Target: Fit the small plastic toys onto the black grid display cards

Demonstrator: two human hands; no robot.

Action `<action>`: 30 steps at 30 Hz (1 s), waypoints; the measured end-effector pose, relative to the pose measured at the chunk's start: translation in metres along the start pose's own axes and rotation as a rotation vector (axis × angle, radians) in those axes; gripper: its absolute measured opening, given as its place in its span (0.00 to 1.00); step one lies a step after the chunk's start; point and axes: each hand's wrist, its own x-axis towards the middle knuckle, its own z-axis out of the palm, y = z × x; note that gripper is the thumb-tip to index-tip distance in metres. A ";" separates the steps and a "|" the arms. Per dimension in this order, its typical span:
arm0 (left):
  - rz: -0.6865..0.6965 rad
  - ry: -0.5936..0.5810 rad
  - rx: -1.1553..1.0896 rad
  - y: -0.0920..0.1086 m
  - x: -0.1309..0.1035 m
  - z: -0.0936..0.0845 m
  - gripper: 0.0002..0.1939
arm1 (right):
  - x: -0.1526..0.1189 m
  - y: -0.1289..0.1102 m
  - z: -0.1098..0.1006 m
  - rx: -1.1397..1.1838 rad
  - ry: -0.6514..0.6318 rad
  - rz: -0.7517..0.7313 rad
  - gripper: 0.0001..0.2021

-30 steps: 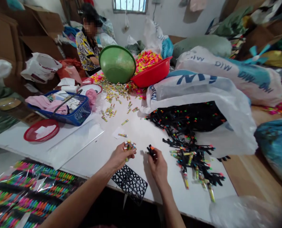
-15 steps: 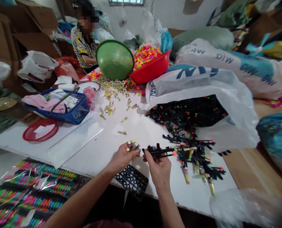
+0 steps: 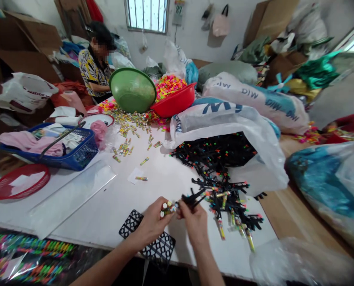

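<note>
My left hand (image 3: 151, 222) is closed around a bunch of small yellow-labelled tubes (image 3: 166, 208) with pale ends. Pinched in my right hand (image 3: 195, 224) is a black toy gun (image 3: 194, 198), one end of it close against the tubes; whether they touch I cannot tell. Partly under my left forearm lies a black plastic grid tray (image 3: 160, 248) at the table's near edge. To the right, black toy guns (image 3: 221, 150) with coloured tips spill from a white bag (image 3: 266, 169). Several labelled tubes lie among them, and a single tube (image 3: 141, 178) rests ahead of my left hand.
A green basin (image 3: 133, 91) and a red basin (image 3: 177, 101) of bright small pieces stand at the back, near a seated person (image 3: 95, 67). On the left are a blue basket (image 3: 75, 149), a red basket (image 3: 20, 182) and clear plastic sheeting (image 3: 72, 198). Full sacks (image 3: 254, 101) line the right.
My view has tilted up and shifted right. The toy gun in my right hand has turned and come close to the tubes in my left hand.
</note>
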 end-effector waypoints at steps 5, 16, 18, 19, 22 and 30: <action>-0.354 0.214 -0.193 -0.024 0.032 -0.024 0.16 | 0.063 -0.036 -0.098 -0.859 0.385 0.044 0.22; -0.459 0.122 -0.640 -0.021 0.032 -0.031 0.24 | 0.149 -0.014 0.068 -0.947 -0.042 -0.513 0.14; -0.449 0.149 -0.639 -0.024 0.037 -0.039 0.22 | 0.128 0.005 0.055 -0.966 -0.163 -0.550 0.15; -0.455 0.162 -0.645 -0.026 0.038 -0.041 0.21 | 0.116 0.013 0.045 -0.973 -0.234 -0.573 0.16; -0.463 0.170 -0.677 -0.032 0.038 -0.041 0.20 | 0.087 0.022 0.021 -0.918 -0.359 -0.601 0.18; -0.402 0.191 -0.573 -0.032 0.022 -0.025 0.20 | 0.080 0.005 0.053 -1.120 -0.130 -0.261 0.09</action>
